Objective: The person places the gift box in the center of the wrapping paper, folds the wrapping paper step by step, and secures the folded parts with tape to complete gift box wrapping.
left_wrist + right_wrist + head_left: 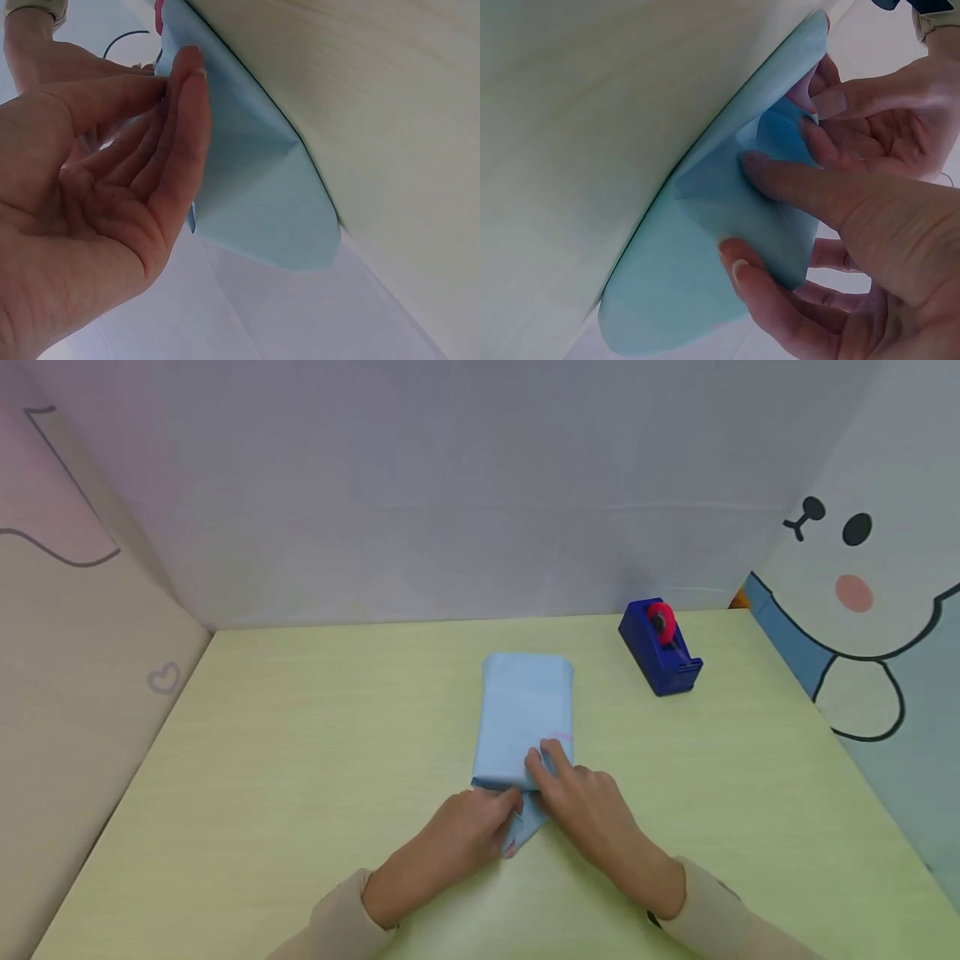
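The pale blue wrapped parcel (pixel 525 714) lies flat near the middle of the table (pixel 315 735), its long axis running away from the person, and a narrowing flap (pixel 531 821) of the same blue sticks out of its near end toward the body. Seen from the fingers, the parcel's main length lies straight ahead; the right hand (pixel 588 806) reaches further onto it, over the near right corner, while the left hand (pixel 468 828) sits just beyond the near edge, at the flap. The left fingers are narrow, thumb and forefinger pinching the flap's edge; the right fingers grip the near end, thumb pressed on the folded paper inside and fingertips on the outer face. Further out, a blue tape dispenser (pixel 658 652) with a red-cored roll (pixel 662 622) stands beyond the right hand, to the parcel's right, well apart from both, and a cartoon-printed panel (pixel 855 618) rises past the table's right edge. From the head view the right thumb is hidden, as are most of the left fingertips; the parcel's underside and contents can't be seen, the pink mark at the flap's tip is too small to read, and both sleeves (pixel 716 902) are cut off below
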`<action>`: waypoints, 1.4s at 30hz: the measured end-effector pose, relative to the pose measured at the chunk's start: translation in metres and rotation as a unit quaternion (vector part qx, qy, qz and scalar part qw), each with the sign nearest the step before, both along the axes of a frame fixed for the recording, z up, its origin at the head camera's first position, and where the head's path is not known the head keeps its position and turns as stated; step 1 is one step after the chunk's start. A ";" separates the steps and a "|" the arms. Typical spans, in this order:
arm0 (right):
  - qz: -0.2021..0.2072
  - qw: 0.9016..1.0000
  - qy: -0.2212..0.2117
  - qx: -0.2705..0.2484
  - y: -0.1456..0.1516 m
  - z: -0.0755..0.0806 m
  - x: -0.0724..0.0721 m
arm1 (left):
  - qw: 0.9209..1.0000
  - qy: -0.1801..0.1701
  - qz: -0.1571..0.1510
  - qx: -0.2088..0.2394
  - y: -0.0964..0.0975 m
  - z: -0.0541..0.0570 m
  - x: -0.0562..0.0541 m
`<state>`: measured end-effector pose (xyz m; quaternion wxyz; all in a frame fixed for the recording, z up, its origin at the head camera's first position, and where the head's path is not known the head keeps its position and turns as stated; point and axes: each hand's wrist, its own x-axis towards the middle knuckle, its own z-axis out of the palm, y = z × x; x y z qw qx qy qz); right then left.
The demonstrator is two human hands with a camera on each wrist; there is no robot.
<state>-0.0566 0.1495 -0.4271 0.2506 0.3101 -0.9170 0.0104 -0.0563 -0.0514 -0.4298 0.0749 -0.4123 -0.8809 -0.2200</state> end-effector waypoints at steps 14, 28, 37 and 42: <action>-0.015 1.000 -0.015 0.018 -0.002 0.001 -0.005 | 0.994 0.040 0.035 -0.099 0.004 -0.007 0.003; -0.023 0.996 -0.088 0.010 0.002 0.006 -0.011 | 0.997 -0.026 -0.016 -0.072 0.000 -0.004 0.005; -0.015 0.997 -0.076 0.013 0.002 0.006 -0.011 | 0.998 -0.025 -0.014 -0.056 0.001 0.006 0.001; -0.006 0.998 -0.062 0.012 0.003 0.005 -0.011 | 0.999 -0.039 -0.007 -0.009 0.003 0.005 -0.002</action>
